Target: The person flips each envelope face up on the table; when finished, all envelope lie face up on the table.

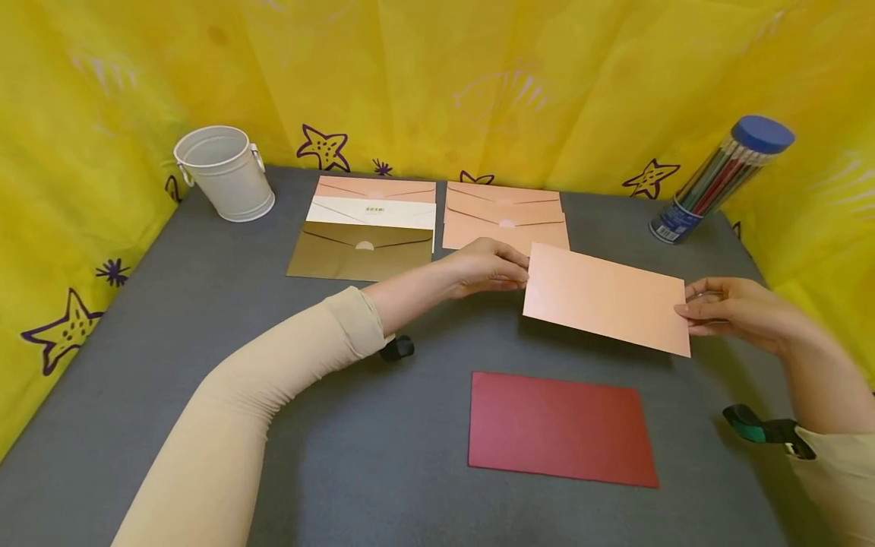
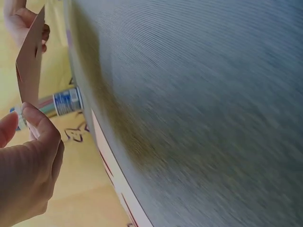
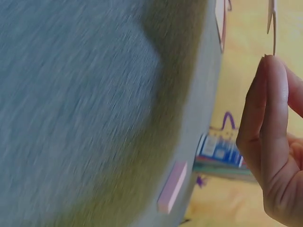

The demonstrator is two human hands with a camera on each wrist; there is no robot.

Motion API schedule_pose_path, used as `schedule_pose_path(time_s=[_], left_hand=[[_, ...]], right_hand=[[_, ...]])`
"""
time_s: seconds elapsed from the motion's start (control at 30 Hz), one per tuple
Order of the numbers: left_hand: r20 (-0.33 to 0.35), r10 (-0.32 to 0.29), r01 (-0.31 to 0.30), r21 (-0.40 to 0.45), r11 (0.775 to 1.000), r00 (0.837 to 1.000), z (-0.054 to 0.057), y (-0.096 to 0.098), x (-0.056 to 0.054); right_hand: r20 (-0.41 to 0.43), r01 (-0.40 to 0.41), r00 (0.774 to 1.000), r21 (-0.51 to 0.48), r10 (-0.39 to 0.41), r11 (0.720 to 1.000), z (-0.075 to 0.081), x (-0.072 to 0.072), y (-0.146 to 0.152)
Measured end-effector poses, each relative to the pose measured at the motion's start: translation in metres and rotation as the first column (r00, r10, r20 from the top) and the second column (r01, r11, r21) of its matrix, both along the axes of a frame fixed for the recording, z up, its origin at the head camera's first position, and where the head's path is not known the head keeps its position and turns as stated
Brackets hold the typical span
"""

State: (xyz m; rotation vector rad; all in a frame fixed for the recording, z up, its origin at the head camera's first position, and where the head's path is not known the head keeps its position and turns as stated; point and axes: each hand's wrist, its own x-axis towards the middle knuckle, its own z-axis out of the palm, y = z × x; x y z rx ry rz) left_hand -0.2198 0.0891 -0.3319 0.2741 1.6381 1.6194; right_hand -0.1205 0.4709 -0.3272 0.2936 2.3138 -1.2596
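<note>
A pale pink envelope (image 1: 604, 300) hangs tilted above the grey table, its plain face towards the head camera. My left hand (image 1: 488, 267) pinches its left edge, and my right hand (image 1: 741, 313) pinches the right edge between thumb and fingers. The left wrist view catches the same envelope (image 2: 31, 66) nearly edge-on, raised off the tabletop. Below it, nearer to me, a dark red envelope (image 1: 563, 429) lies flat. Two pink envelopes (image 1: 502, 216) overlap behind my left hand, flaps up.
Left of those, a brown envelope (image 1: 362, 254) overlaps a white envelope (image 1: 372, 211) and a pink envelope (image 1: 383, 187). A white bucket (image 1: 235, 182) stands back left, a pencil tube (image 1: 711, 186) back right. A pink block (image 3: 173, 187) lies on the table (image 1: 369, 456).
</note>
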Motion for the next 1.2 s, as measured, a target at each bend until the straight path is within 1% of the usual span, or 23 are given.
schedule_pose_path(time_s=[0.13,0.23,0.33,0.43,0.6,0.77,0.87,0.93,1.0,1.03,1.1,1.13,1.17,1.2], left_hand=[[-0.015,0.012,-0.012,-0.038,0.999,1.000,-0.005,-0.014,-0.006],[-0.028,0.018,-0.020,-0.072,0.997,0.999,-0.007,-0.025,-0.010],[-0.034,0.035,-0.038,-0.090,0.995,0.999,-0.008,-0.036,-0.014],[-0.044,0.048,-0.052,-0.099,0.994,0.998,-0.008,-0.046,-0.018],[-0.066,0.071,-0.079,-0.113,0.990,0.995,-0.007,-0.060,-0.026],[-0.084,0.106,-0.116,-0.117,0.986,0.991,-0.008,-0.070,-0.032],[-0.083,0.133,-0.142,-0.100,0.985,0.988,-0.008,-0.074,-0.035],[-0.093,0.148,-0.157,-0.099,0.983,0.985,-0.007,-0.077,-0.037],[-0.103,0.163,-0.173,-0.096,0.980,0.981,-0.006,-0.079,-0.038],[-0.110,0.169,-0.179,-0.094,0.979,0.980,-0.005,-0.081,-0.039],[-0.120,0.181,-0.192,-0.092,0.977,0.976,-0.004,-0.083,-0.040],[-0.122,0.187,-0.198,-0.087,0.976,0.975,-0.004,-0.083,-0.040],[-0.124,0.194,-0.205,-0.081,0.975,0.973,-0.003,-0.084,-0.041],[-0.122,0.205,-0.215,-0.074,0.974,0.971,-0.003,-0.085,-0.041]], right_hand=[[-0.011,0.012,1.000,-0.013,-0.012,1.000,0.003,-0.008,-0.016],[-0.019,-0.002,1.000,-0.008,0.002,1.000,0.006,-0.016,-0.029],[-0.029,-0.023,0.999,-0.015,0.023,1.000,0.007,-0.023,-0.039],[-0.044,-0.028,0.999,-0.035,0.026,0.999,0.008,-0.029,-0.049],[-0.077,-0.010,0.997,-0.099,0.003,0.995,0.011,-0.038,-0.063],[-0.079,0.060,0.994,-0.195,-0.076,0.979,0.017,-0.045,-0.074],[-0.078,0.107,0.988,-0.261,-0.132,0.959,0.020,-0.049,-0.079],[-0.075,0.126,0.984,-0.337,-0.160,0.933,0.021,-0.051,-0.082],[-0.071,0.135,0.981,-0.424,-0.182,0.895,0.022,-0.053,-0.083],[-0.077,0.134,0.979,-0.454,-0.189,0.881,0.022,-0.054,-0.084],[-0.084,0.129,0.976,-0.529,-0.203,0.839,0.022,-0.055,-0.086],[-0.104,0.123,0.972,-0.535,-0.210,0.836,0.021,-0.055,-0.087],[-0.116,0.117,0.970,-0.555,-0.215,0.824,0.021,-0.055,-0.088],[-0.134,0.111,0.966,-0.560,-0.222,0.821,0.021,-0.055,-0.090]])
